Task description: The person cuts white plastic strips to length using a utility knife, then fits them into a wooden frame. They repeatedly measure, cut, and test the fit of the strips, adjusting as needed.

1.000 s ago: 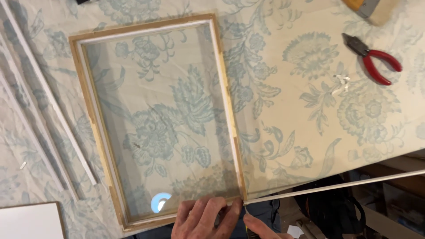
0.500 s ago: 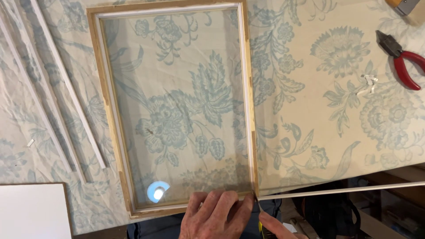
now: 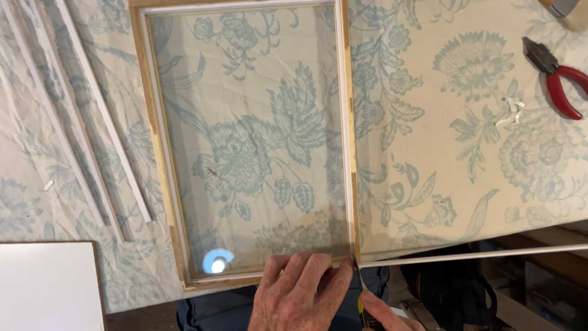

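Wooden and pale, one glazed picture frame (image 3: 160, 153) lies flat on the floral cloth (image 3: 441, 122), its near rail at the front edge of the tabletop. The left hand (image 3: 300, 294) presses spread fingers on that near rail by the frame's near right corner, flat rather than gripping. The right hand (image 3: 383, 312) is mostly out of view at the bottom; it seems pinched on a small yellow-handled blade (image 3: 361, 294) whose tip meets the corner, where one long white strip (image 3: 478, 254) runs off past the front edge to the right. My worry: a slip of the blade could nick the left fingertips just beside it or score the glass (image 3: 251, 135), and the unsupported strip could snap or pull away. Three more white strips (image 3: 104, 122) lie toward the left edge, one red-handled pair of pliers (image 3: 560, 76) near the right edge, one white board (image 3: 49, 285) at the front left corner.
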